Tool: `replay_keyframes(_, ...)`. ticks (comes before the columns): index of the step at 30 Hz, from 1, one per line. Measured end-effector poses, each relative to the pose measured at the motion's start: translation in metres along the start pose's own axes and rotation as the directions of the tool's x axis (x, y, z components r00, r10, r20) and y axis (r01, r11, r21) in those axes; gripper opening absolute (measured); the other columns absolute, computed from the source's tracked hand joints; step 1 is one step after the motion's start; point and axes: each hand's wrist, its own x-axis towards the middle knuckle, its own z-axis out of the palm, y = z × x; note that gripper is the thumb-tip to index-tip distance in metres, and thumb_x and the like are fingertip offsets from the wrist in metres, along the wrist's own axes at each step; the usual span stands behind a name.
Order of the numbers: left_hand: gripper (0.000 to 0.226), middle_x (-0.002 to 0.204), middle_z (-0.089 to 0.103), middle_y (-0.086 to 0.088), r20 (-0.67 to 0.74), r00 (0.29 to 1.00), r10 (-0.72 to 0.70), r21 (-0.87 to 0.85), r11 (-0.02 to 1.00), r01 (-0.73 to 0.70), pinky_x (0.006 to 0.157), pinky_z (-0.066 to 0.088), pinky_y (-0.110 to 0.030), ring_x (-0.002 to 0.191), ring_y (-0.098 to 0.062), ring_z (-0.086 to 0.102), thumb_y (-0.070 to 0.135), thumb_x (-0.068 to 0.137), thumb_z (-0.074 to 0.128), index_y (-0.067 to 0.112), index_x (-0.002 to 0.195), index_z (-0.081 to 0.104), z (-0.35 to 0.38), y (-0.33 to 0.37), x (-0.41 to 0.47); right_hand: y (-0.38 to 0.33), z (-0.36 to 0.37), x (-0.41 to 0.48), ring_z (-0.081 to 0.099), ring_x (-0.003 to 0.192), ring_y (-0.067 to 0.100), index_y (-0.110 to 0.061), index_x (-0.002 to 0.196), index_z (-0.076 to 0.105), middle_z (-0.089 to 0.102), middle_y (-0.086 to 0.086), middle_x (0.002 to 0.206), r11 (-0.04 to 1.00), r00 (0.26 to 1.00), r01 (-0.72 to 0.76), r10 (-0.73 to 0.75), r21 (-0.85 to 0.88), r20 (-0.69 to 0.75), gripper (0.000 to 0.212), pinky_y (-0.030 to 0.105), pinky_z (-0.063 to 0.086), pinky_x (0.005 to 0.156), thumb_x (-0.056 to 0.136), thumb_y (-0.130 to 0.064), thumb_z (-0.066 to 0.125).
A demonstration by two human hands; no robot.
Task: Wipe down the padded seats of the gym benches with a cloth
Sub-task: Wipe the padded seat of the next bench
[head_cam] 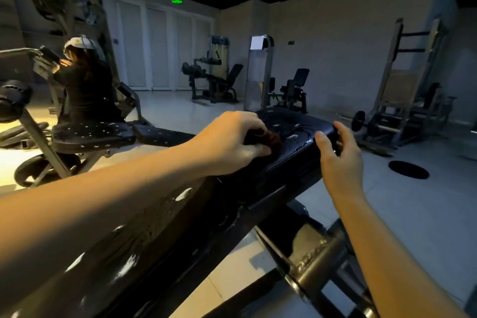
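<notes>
Wiping the far end of a black padded bench [291,152], with a dark cloth [273,137] pressed onto the pad under the left hand [232,142], fingers curled over it and thumb pinching it from the near side. Clasping the same pad's far right edge with the right hand [340,162], thumb on top, fingers hooked round the side. Cracked and scuffed pale along the near length of the pad. Sharing the dim gym with another person [85,85] in black and a white cap, seated far left on a second bench [95,134], back turned. Facing machines [214,80] along the far wall, below a green sign [176,1]. Flanked right by a dark disc [409,169] flat on the floor [413,214] and, farther off, a barbell [358,120] beside a rack [402,85].
</notes>
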Motion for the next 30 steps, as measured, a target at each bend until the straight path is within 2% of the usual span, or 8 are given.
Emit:
replay_keyframes(3,0.014,0.094,0.062,0.006,-0.017,1.0,0.022,0.101,0.995,-0.021,0.07,0.046,-0.03,0.086,-0.015,0.06,0.028,0.092,0.074,0.016,0.098,0.072,-0.003,-0.01,-0.004,0.0,0.0,0.001,0.05,0.13,0.018,-0.03,0.147,0.047,0.056,0.001,0.138,1.0,1.0,0.009,-0.009,-0.007,-0.005,0.055,0.046,0.046,0.108,0.098,-0.05,0.059)
replay_keyframes(5,0.013,0.086,0.06,0.003,-0.106,0.974,-0.202,0.186,0.958,0.219,0.068,0.041,-0.034,0.087,-0.025,0.061,0.027,0.092,0.072,0.016,0.089,0.069,-0.01,-0.048,0.009,0.002,0.001,0.0,0.051,0.129,0.018,-0.031,0.147,0.047,0.056,0.0,0.137,1.0,1.0,0.016,-0.016,-0.008,-0.01,0.056,0.047,0.046,0.108,0.097,-0.052,0.059)
replay_keyframes(8,0.019,0.072,0.061,-0.001,-0.236,0.852,-0.467,0.066,0.867,0.493,0.065,0.037,-0.031,0.089,-0.034,0.065,0.026,0.089,0.074,0.019,0.074,0.063,-0.015,-0.086,0.021,0.004,0.002,0.0,0.051,0.127,0.017,-0.038,0.144,0.048,0.056,0.0,0.133,0.999,1.0,-0.014,0.014,0.032,-0.007,0.064,0.048,0.047,0.107,0.087,-0.065,0.057)
replay_keyframes(11,0.016,0.078,0.065,-0.006,-0.22,0.89,-0.398,0.037,0.909,0.416,0.065,0.039,-0.033,0.086,-0.033,0.065,0.026,0.087,0.075,0.013,0.083,0.069,-0.007,-0.065,0.021,0.003,0.004,-0.001,0.051,0.127,0.016,-0.039,0.143,0.049,0.054,-0.002,0.134,0.996,0.999,-0.035,0.035,0.087,-0.007,0.067,0.048,0.047,0.108,0.083,-0.067,0.057)
replay_keyframes(16,0.018,0.098,0.065,0.006,-0.03,0.999,0.03,0.011,1.0,-0.029,0.076,0.05,-0.031,0.091,-0.015,0.062,0.029,0.09,0.076,0.017,0.103,0.074,0.004,0.006,-0.009,-0.001,0.0,-0.004,0.051,0.13,0.017,-0.038,0.146,0.047,0.055,-0.002,0.139,0.992,0.999,-0.045,0.043,0.115,0.018,0.071,0.05,0.046,0.109,0.082,-0.067,0.06)
replay_keyframes(18,0.014,0.095,0.063,0.005,-0.069,0.997,-0.023,0.051,0.998,0.027,0.074,0.047,-0.033,0.09,-0.017,0.061,0.028,0.092,0.074,0.016,0.099,0.071,0.002,-0.01,-0.004,0.003,0.0,-0.003,0.049,0.133,0.017,-0.037,0.149,0.044,0.053,-0.002,0.143,0.992,0.999,-0.038,0.034,0.117,0.035,0.067,0.049,0.044,0.112,0.089,-0.062,0.061)
replay_keyframes(23,0.021,0.078,0.06,-0.001,-0.197,0.886,-0.419,0.1,0.891,0.444,0.066,0.036,-0.032,0.089,-0.033,0.064,0.026,0.091,0.072,0.026,0.075,0.058,-0.014,-0.07,0.021,0.008,0.004,-0.005,0.044,0.138,0.017,-0.042,0.151,0.039,0.05,-0.005,0.147,0.994,0.999,-0.02,0.017,0.104,0.032,0.074,0.052,0.04,0.114,0.084,-0.072,0.049)
replay_keyframes(30,0.013,0.096,0.065,0.006,-0.04,0.999,-0.034,0.034,0.999,0.036,0.074,0.05,-0.029,0.089,-0.013,0.062,0.026,0.092,0.073,0.017,0.101,0.073,0.011,0.016,-0.001,0.004,0.002,-0.004,0.045,0.136,0.02,-0.04,0.149,0.041,0.053,-0.004,0.144,0.995,0.999,-0.025,0.021,0.097,0.042,0.076,0.052,0.043,0.111,0.082,-0.073,0.049)
